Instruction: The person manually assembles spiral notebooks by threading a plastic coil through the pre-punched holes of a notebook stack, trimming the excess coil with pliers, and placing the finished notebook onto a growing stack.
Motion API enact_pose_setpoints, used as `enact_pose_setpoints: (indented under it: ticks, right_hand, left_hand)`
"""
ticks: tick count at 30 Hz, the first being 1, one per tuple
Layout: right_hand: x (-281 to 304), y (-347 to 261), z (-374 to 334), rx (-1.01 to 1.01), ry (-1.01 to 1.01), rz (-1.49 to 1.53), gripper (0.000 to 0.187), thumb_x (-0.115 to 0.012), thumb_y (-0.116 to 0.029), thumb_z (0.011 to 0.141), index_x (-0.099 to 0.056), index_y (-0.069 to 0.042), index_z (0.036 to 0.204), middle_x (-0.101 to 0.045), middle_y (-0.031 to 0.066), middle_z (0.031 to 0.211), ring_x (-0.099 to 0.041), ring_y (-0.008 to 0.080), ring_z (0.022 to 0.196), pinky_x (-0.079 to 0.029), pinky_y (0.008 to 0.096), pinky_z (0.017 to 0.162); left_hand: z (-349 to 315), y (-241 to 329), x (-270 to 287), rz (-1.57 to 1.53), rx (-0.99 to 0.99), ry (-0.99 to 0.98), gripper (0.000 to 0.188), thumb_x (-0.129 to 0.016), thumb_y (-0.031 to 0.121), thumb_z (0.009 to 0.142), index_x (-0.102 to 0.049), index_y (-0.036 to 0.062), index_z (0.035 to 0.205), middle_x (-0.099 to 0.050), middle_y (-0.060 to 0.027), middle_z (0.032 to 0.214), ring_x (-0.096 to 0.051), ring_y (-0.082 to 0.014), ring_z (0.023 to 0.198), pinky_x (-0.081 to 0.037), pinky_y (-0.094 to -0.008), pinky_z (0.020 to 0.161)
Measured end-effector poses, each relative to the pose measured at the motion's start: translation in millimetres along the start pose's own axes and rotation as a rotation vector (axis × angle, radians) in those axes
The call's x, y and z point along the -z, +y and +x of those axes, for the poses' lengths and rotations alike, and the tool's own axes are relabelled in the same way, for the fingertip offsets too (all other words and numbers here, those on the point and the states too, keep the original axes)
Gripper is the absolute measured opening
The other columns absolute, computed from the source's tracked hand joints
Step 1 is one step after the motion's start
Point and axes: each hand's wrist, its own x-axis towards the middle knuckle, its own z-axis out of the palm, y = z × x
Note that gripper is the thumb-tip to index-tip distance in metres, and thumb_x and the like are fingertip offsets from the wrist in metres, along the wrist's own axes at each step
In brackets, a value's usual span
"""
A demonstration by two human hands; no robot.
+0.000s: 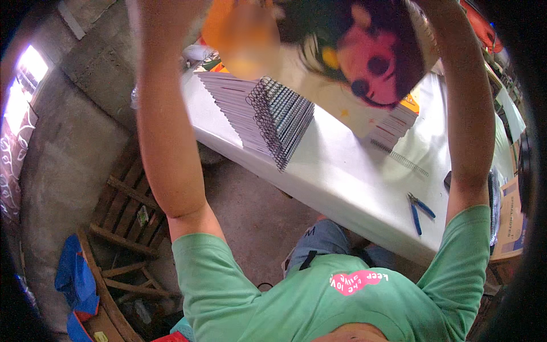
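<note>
My two forearms reach up to the top edge. Only the blurred lower parts of my left hand (174, 8) and my right hand (439, 4) show; their fingers are cut off. Between them, close to view, is a blurred printed cover (364, 57) with a dark-haired cartoon figure and an orange part; what grips it is hidden. Beneath it on the table stands a stack of spiral-bound notebooks (279, 122), black coils facing me. Farther right lie a smaller pile of notebooks (393, 126), a loose spiral coil (408, 163) and blue-handled pliers (415, 216).
A white-covered table (342, 185) runs diagonally from far left to near right. On the left stands a slatted wooden chair (125, 236) with blue cloth (74, 273) beside it. A cardboard box (510, 225) stands at the right.
</note>
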Motion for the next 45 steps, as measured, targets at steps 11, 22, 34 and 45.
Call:
enact_pose_setpoints:
  ticks: [11,22,34,45]
  right_hand:
    - [-99,118,-36,-0.813,-0.441,0.255,0.059,-0.071,-0.039,0.075,-0.054,-0.006,0.121,-0.064,0.0066,0.081,-0.052,0.0063,0.059,-0.04,0.0232,0.052]
    - [-80,115,-50,-0.724,-0.518,0.101,0.051,-0.065,-0.05,0.073,-0.069,-0.005,0.096,-0.061,0.0106,0.085,-0.055,0.0155,0.072,-0.043,0.0303,0.058]
    - [-15,194,-106,-0.57,-0.47,-0.198,0.087,-0.051,-0.069,0.075,-0.047,0.0,0.128,-0.043,0.0243,0.132,-0.046,0.0328,0.12,-0.041,0.0395,0.097]
    - [124,215,-259,-1.625,-0.217,0.038,0.048,-0.078,-0.05,0.065,-0.059,-0.012,0.086,-0.059,-0.0011,0.074,-0.057,0.0118,0.067,-0.049,0.0316,0.061]
  left_hand:
    - [-130,-124,-8,-0.413,0.995,-0.026,0.061,-0.043,0.053,0.09,-0.046,0.0041,0.126,-0.054,-0.0107,0.12,-0.049,-0.0212,0.111,-0.031,-0.0373,0.097]
    - [-155,-110,-52,-0.57,0.815,0.319,0.044,-0.046,0.043,0.094,-0.052,-0.0012,0.098,-0.056,-0.0105,0.092,-0.055,-0.0139,0.084,-0.045,-0.0272,0.077]
    - [-159,-127,-27,-0.498,0.752,0.389,0.065,-0.037,0.056,0.092,-0.047,-0.0049,0.111,-0.052,-0.017,0.11,-0.056,-0.0236,0.096,-0.046,-0.0356,0.085]
    - [-188,92,-86,-0.362,-0.209,0.067,0.025,-0.067,0.029,0.078,-0.057,0.0118,0.093,-0.042,-0.0084,0.099,-0.051,-0.0277,0.097,-0.046,-0.0393,0.085]
